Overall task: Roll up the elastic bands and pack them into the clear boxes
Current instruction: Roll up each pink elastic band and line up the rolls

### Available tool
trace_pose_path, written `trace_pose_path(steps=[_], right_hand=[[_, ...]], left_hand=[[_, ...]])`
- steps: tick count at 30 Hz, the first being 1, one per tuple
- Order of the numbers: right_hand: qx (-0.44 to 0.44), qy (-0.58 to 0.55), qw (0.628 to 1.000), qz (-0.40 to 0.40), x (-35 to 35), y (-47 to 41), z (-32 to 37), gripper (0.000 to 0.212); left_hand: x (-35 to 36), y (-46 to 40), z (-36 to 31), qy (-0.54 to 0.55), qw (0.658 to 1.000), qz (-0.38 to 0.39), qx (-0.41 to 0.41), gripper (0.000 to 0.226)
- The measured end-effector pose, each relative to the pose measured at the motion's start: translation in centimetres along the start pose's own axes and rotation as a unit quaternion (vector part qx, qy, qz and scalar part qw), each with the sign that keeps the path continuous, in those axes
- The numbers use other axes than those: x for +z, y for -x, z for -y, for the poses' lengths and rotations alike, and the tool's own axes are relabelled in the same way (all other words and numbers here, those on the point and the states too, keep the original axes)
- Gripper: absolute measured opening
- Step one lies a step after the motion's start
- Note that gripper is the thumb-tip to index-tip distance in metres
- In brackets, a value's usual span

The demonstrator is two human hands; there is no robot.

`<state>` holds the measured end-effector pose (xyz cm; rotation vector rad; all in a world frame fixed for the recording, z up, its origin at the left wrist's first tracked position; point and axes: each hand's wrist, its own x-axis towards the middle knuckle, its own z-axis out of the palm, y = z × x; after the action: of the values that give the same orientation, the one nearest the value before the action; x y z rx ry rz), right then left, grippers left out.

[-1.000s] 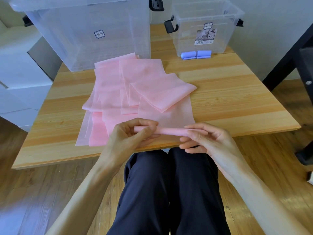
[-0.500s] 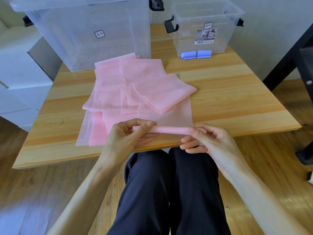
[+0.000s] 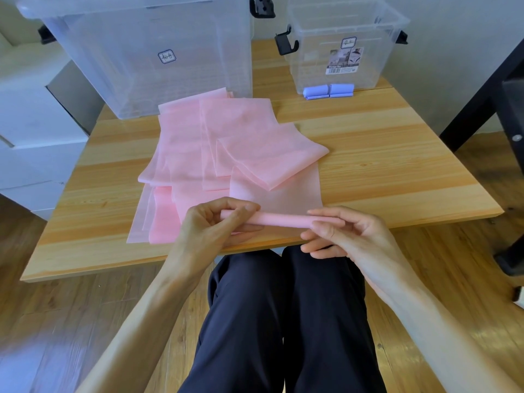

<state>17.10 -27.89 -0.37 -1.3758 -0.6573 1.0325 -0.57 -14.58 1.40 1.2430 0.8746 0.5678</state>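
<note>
Both hands pinch the pink roll (image 3: 279, 218) at the table's (image 3: 397, 171) near edge: left hand (image 3: 211, 226) grip on one end, right hand (image 3: 344, 232) on the other, likely keeping tension so it winds evenly. Unrolled pink band (image 3: 226, 143) trails toward the large clear box (image 3: 147, 52).

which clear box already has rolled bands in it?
The smaller clear box at back right: blue rolls lie at its bottom. The large clear box at back left looks empty.
</note>
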Motion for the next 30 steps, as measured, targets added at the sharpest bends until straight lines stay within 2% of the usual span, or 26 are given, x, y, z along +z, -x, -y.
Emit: trace_pose_path(steps=[5, 9, 14, 23, 30], right_hand=[[0.004, -0.004, 1.000, -0.016, -0.07, -0.16, -0.11, 0.028], [-0.003, -0.010, 1.000, -0.001, -0.07, -0.14, -0.16, 0.029], [0.006, -0.006, 1.000, -0.009, -0.10, -0.18, -0.29, 0.028], [0.002, -0.012, 1.000, -0.014, 0.05, -0.24, -0.34, 0.026], [-0.014, 0.017, 1.000, 0.022, 0.34, -0.08, -0.73, 0.026]], left_hand=[[0.09, 0.08, 0.01, -0.013, 1.000, 0.012, 0.006, 0.016], [0.26, -0.02, 0.16, -0.008, 1.000, -0.005, 0.006, 0.024], [-0.08, 0.07, 0.28, -0.046, 0.999, 0.001, 0.025, 0.017], [-0.21, -0.12, 0.65, -0.068, 0.997, 0.023, 0.028, 0.018], [0.21, -0.11, 0.92, -0.060, 0.997, 0.032, 0.030, 0.010]])
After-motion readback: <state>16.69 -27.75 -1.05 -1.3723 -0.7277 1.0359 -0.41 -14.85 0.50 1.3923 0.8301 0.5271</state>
